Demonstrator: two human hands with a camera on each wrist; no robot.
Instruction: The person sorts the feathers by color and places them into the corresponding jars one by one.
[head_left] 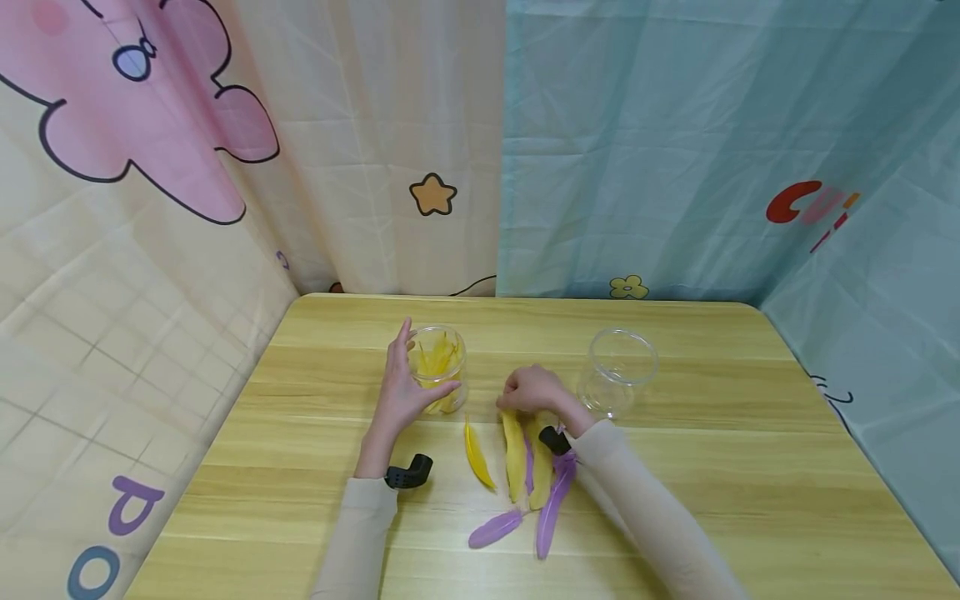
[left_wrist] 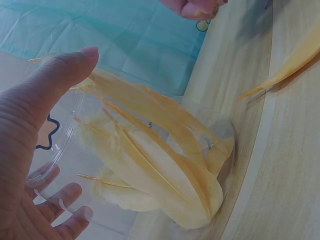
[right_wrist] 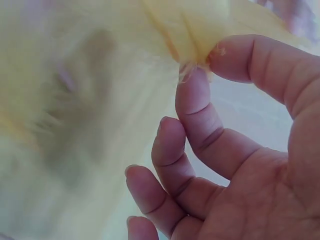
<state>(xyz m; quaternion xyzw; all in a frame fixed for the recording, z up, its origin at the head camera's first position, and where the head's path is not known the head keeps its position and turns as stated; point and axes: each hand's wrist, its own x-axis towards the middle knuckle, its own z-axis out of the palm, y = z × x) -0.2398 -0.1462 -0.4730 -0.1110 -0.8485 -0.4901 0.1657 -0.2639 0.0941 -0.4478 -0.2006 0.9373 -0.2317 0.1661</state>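
A clear jar [head_left: 437, 392] stands at the left with several yellow feathers [left_wrist: 150, 155] inside. My left hand [head_left: 397, 392] holds this jar, thumb at the near side of the rim and fingers round the far side. Between right thumb and index finger, my right hand [head_left: 536, 390] pinches yellow feathers [right_wrist: 182, 32] by their quill ends. In the head view these yellow feathers hang below the hand, over purple feathers [head_left: 553, 508] on the table. A loose yellow feather [head_left: 476, 454] lies between the two hands.
A second clear jar [head_left: 618, 371] stands behind and right of my right hand. Another purple feather [head_left: 495, 529] lies nearest the front. Patterned curtains [head_left: 645, 150] border the wooden table [head_left: 750, 475] at the back and sides.
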